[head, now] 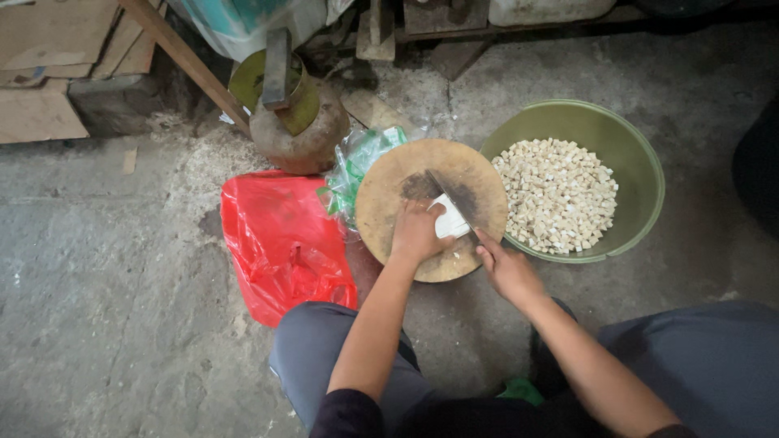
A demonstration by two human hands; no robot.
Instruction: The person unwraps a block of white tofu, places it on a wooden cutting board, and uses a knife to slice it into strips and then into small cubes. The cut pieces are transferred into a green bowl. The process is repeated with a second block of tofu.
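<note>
A round wooden chopping board lies on the concrete floor in front of my knees. On it rests a white block, and my left hand presses down on it. My right hand grips the handle of a dark knife, whose blade lies across the block, pointing away from me. To the right stands a green basin holding several small white cubes.
A red plastic bag lies left of the board. A clear bag with green print sits behind it. A rusty round canister, wooden planks and boxes crowd the back. My grey-trousered knees fill the bottom edge.
</note>
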